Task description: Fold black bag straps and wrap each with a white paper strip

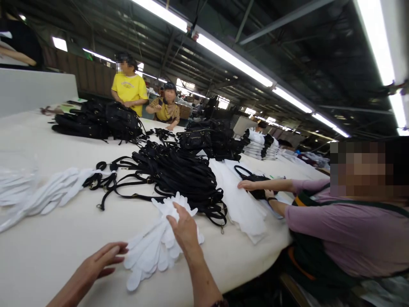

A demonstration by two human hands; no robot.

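Note:
A fanned bundle of white strips with rounded ends [155, 251] lies on the cream tabletop near me. My left hand [102, 260] is at the bundle's left edge, its fingers stretched out and slightly apart. Over the bundle's right side is my right hand [184, 228], thumb and fingers spread; it seems to rest on the strips, though the contact underneath is hidden. Just beyond lies a large heap of black straps [179, 175] with metal clips, some trailing left across the table.
More white strips [60, 192] lie at left beside clear plastic. Black bags [111, 119] and wrapped stacks [262, 145] stand farther back. At right, a co-worker in a purple shirt [319, 221] handles a black bag [255, 181] beside white sheets [236, 200]. Other people stand across the table.

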